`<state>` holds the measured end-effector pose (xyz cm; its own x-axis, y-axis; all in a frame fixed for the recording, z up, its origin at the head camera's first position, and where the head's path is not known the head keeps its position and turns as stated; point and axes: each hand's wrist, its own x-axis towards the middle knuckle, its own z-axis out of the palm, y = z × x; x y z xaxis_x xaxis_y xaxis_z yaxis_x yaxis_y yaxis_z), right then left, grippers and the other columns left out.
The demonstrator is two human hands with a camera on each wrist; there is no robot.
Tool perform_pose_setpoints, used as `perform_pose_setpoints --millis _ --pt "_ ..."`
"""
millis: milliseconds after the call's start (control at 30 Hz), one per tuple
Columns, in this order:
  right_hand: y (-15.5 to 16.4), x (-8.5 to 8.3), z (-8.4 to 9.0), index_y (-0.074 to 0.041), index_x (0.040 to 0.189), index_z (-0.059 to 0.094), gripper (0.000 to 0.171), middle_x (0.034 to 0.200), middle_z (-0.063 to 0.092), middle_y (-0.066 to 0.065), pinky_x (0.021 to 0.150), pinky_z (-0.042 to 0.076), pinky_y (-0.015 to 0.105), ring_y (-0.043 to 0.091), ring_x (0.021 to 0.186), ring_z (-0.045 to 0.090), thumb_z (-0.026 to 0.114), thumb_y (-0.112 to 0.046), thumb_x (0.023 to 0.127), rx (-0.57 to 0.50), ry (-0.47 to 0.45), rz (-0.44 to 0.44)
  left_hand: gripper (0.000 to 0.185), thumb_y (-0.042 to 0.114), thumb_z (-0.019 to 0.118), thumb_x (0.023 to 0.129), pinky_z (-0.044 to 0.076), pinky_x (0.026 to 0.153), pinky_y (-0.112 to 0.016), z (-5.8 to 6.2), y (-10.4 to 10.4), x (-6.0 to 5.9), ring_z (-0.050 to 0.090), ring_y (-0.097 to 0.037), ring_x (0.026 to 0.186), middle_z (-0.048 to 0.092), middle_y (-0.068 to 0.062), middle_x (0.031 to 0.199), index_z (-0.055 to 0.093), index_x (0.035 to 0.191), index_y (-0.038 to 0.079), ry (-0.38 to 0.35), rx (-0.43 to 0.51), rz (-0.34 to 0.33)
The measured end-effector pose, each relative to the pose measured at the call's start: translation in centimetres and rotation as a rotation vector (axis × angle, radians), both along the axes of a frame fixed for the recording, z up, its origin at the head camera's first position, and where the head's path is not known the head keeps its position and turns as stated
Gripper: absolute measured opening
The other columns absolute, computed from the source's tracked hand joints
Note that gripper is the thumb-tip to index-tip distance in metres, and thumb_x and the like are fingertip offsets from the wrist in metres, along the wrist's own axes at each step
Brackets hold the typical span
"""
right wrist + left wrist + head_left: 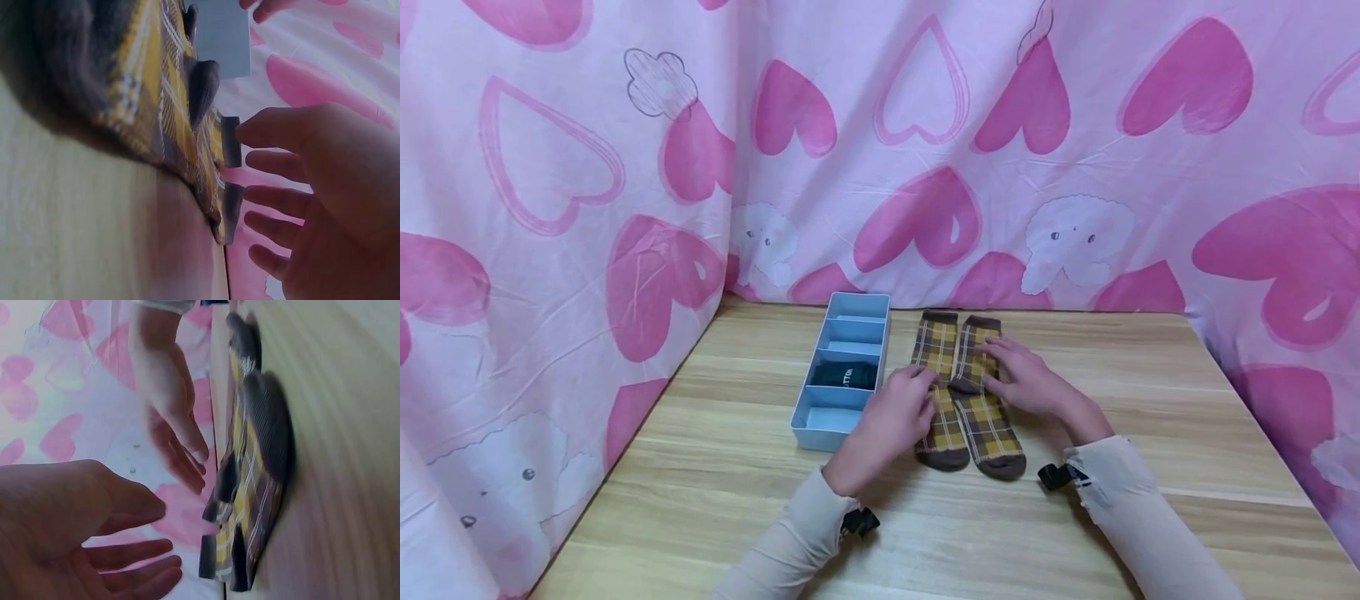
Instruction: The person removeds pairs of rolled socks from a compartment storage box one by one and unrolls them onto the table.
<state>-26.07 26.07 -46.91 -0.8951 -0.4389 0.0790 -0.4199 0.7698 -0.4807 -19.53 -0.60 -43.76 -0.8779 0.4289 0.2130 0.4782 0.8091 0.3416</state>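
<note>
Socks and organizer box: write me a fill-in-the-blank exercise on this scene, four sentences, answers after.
1. The two plaid socks lie side by side on the wooden ____.
2. The light blue organizer box sits to the ____ of the socks in the head view.
3. One of the box's compartments holds a rolled ____ item.
4. The left hand and the right hand hover over or rest on the ____.

Missing words: table; left; black; socks
</note>
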Motion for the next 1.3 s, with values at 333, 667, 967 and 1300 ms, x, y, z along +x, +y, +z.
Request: perform_pose_setpoints --millis 333,667,967,1300 --pt "-1.3 0.2 0.5 -0.003 0.153 0.056 0.052 0.16 0.054 0.024 0.127 0.035 0.065 0.045 0.152 0.048 0.069 -0.016 0.105 -0.098 0.045 0.025 0.018 0.012 0.071 0.102 0.064 0.089 -0.037 0.7 -2.2 -1.8 0.072 -0.02 0.107 0.075 -0.008 0.123 0.076 0.119 0.012 0.053 0.178 0.056" --pt "-2.4 0.9 1.3 -0.008 0.151 0.06 0.047 0.157 0.06 0.017 0.125 0.039 0.063 0.04 0.15 0.051 0.068 -0.02 0.107 -0.088 0.085 0.034 0.018 0.011 0.069 0.103 0.063 0.083 -0.042 1.9 -6.0 -3.7 0.073 -0.027 0.1 0.077 -0.011 0.123 0.076 0.12 0.01 0.1 0.239 0.097" --pt "-4.0 2.0 2.2 -0.014 0.149 0.064 0.043 0.15 0.066 0.009 0.121 0.045 0.06 0.034 0.145 0.057 0.07 -0.022 0.106 -0.117 0.112 0.056 0.022 0.014 0.068 0.105 0.066 0.087 -0.042 1.8 -8.9 -4.9 0.074 -0.031 0.115 0.074 -0.012 0.132 0.074 0.126 0.011 0.03 0.256 0.187" --pt "-7.4 3.5 3.4 -0.022 0.15 0.063 0.046 0.151 0.066 0.003 0.117 0.051 0.055 0.028 0.144 0.06 0.072 -0.024 0.105 -0.108 0.153 0.123 0.027 0.019 0.066 0.107 0.063 0.101 -0.047 1.4 -11.8 -6.2 0.07 -0.034 0.118 0.072 -0.015 0.136 0.071 0.132 0.011 -0.001 0.237 0.257"
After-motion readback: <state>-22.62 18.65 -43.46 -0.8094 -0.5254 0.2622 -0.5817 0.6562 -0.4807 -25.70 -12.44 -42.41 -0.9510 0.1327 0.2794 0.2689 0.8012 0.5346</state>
